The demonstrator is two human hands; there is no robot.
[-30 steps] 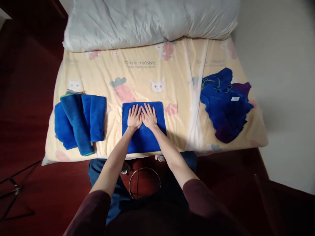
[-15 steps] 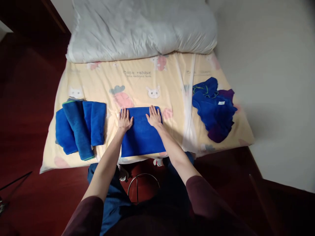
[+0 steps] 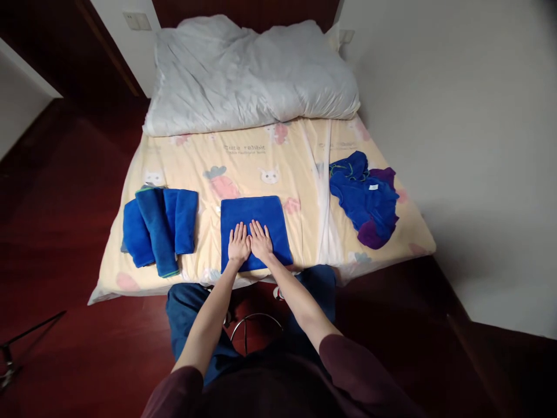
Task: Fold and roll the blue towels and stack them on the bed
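A blue cloth (image 3: 255, 209) lies flat as a neat near-square on the bed, close to its front edge. My left hand (image 3: 239, 242) rests palm down on the cloth's lower middle, fingers extended. Just beside it, my right hand (image 3: 261, 239) also lies flat on the cloth, the thumbs touching or nearly so. To the left are folded blue cloths (image 3: 186, 220) with a rolled teal-blue cloth (image 3: 157, 232) edged in green lying over them. On the right sits a loose, crumpled heap of blue and purple cloths (image 3: 365, 200) with a small white tag.
The bed has a yellow rabbit-print sheet (image 3: 187, 159). A bulky pale grey quilt (image 3: 256, 81) lies across its far end. A wall (image 3: 456, 145) runs along the right. A metal-ringed stool (image 3: 256, 316) shows between my legs.
Both my hands have slid from the cloth's upper corners toward its lower middle and come together. The view has tilted up, showing more of the quilt and the wall behind.
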